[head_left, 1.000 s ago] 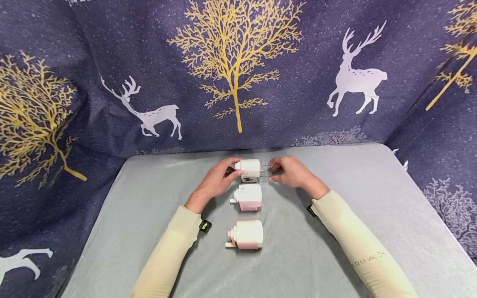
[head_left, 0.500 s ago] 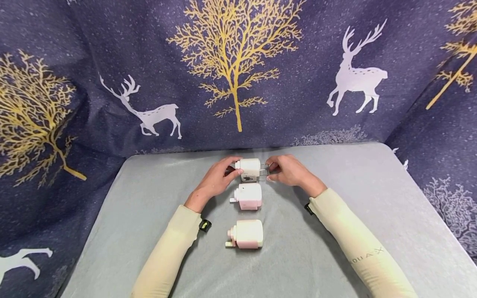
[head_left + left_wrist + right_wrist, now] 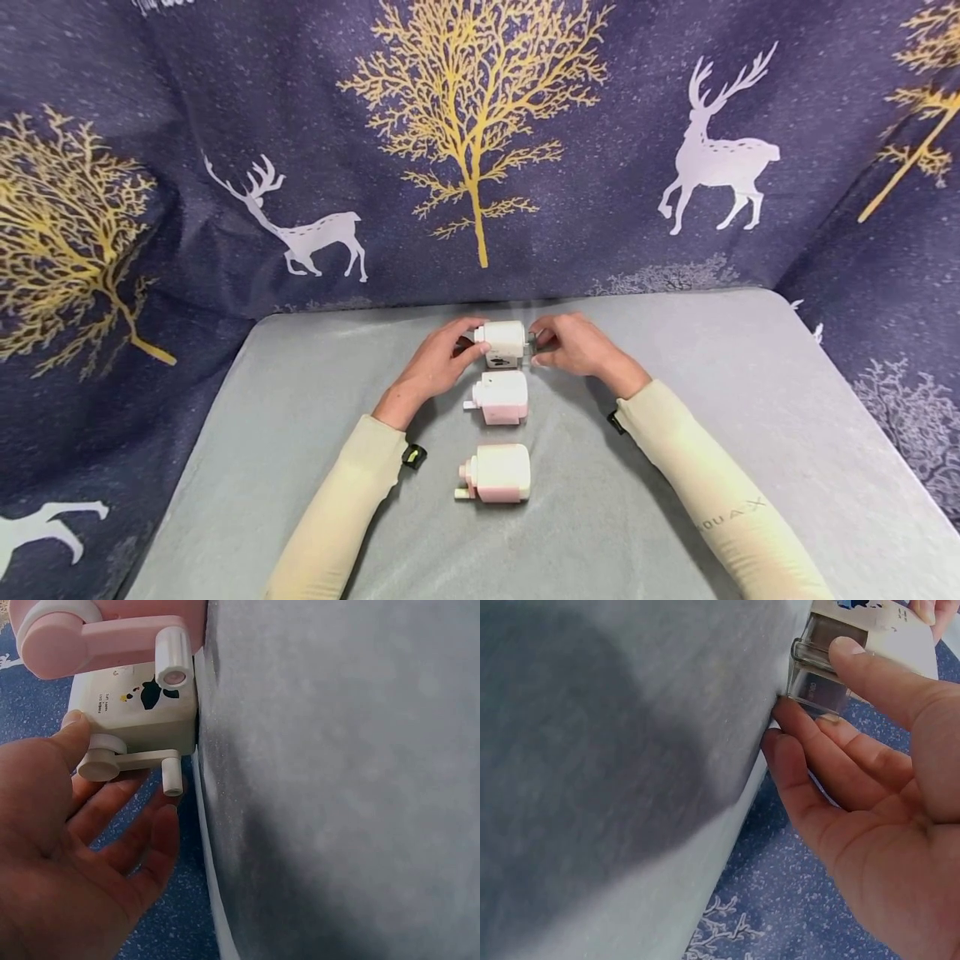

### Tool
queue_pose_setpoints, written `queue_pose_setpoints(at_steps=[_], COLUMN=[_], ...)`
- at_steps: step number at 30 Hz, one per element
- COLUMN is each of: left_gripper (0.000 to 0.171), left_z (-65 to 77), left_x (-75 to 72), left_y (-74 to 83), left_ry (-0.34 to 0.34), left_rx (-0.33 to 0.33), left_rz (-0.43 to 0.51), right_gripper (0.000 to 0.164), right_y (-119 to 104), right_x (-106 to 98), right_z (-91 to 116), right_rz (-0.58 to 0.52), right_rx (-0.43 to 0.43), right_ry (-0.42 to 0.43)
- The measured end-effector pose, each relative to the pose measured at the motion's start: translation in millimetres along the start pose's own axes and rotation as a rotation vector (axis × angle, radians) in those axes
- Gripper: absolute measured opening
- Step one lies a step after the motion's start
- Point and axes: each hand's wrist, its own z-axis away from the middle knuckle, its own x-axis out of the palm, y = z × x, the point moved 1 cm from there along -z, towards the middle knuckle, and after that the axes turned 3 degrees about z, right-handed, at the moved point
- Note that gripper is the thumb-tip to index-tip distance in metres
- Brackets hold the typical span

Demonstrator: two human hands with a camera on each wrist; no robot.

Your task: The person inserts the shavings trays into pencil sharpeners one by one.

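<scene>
A cream crank pencil sharpener [image 3: 504, 337] with a dark printed picture stands at the far edge of the table. My left hand [image 3: 437, 358] grips its crank end, the thumb [image 3: 73, 739] on one side and fingers behind. Its small crank handle [image 3: 172, 776] hangs free of the fingers in the left wrist view. At the opposite end, my right hand [image 3: 576, 343] pinches a clear shavings drawer [image 3: 819, 688] that sits partly inside the body. The thumb lies across the drawer's outer face beside a metal wire loop [image 3: 810, 654]; the fingertips are at its far side.
Two pink-and-white crank sharpeners stand in a line nearer me: a middle one [image 3: 502, 397] close to the cream one, and a front one [image 3: 502, 472]. The grey table [image 3: 300, 433] ends just behind the cream sharpener at a dark blue curtain [image 3: 570, 208].
My right hand has moved left toward the sharpener, and the wire frame and drawer at that end stick out less than before. The left hand and the sharpeners have stayed put.
</scene>
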Motion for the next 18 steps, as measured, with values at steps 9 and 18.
queue_pose_setpoints(at_steps=[9,18], left_gripper=[0.048,0.048], left_z=[0.2,-0.1], left_x=[0.9,1.4], left_y=[0.5,0.8], left_ry=[0.009,0.002], left_rx=[0.0,-0.021], left_rz=[0.001,0.0], right_gripper=[0.047,0.049], right_y=[-2.6,-2.1], right_x=[0.5,1.2], right_z=[-1.2,-2.2], right_rz=[-0.015,0.005], right_rx=[-0.004,0.0], right_ry=[-0.003,0.006])
